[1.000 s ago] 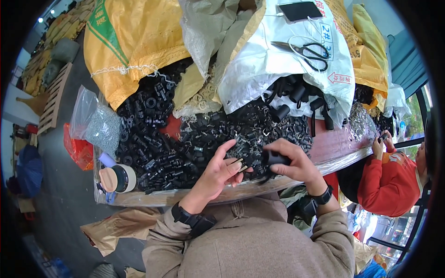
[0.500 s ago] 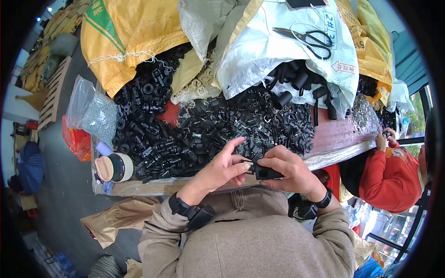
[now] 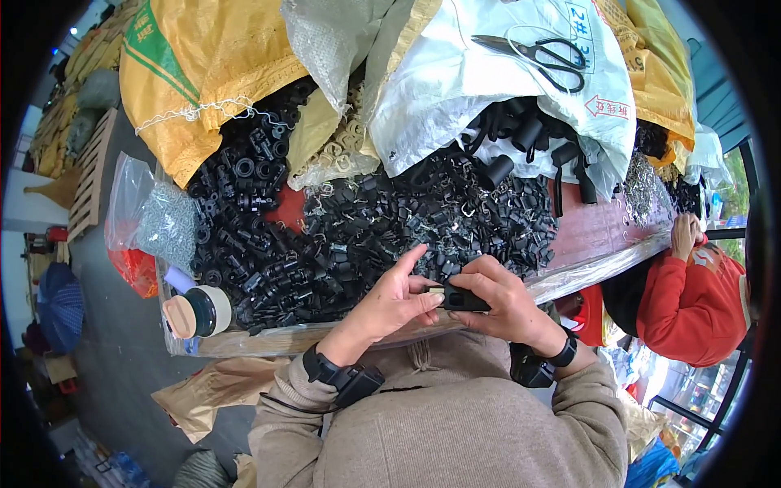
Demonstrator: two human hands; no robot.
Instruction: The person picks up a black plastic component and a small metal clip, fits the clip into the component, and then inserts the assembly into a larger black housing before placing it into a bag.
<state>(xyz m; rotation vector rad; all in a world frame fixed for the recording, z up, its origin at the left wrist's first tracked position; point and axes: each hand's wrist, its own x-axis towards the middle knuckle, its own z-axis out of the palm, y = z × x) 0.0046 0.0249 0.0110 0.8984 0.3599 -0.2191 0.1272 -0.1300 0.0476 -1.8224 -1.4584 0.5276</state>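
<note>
At the near edge of the table, my right hand [image 3: 508, 305] is closed round a black plastic housing [image 3: 465, 300] with an opening in its face. My left hand [image 3: 396, 302] meets it from the left, the thumb laid against the housing's end and the index finger stretched away. Between thumb and fingers it pinches a small part [image 3: 437, 289] with a pale tip, mostly covered, touching the housing. Just beyond both hands spreads a heap of small black plastic parts [image 3: 390, 220], with little metal hooks among them.
Larger black fittings [image 3: 252, 244] lie to the left, near a lidded cup [image 3: 199, 311] and a bag of small metal pieces [image 3: 167, 224]. Scissors [image 3: 537, 57] rest on a white sack [image 3: 488, 73] at the back. A person in red [image 3: 691, 305] works at the right.
My left hand has shifted slightly right, and its thumb now reaches the housing's end, hiding more of the small part. The view has shifted a little; the person in red has raised their hands.
</note>
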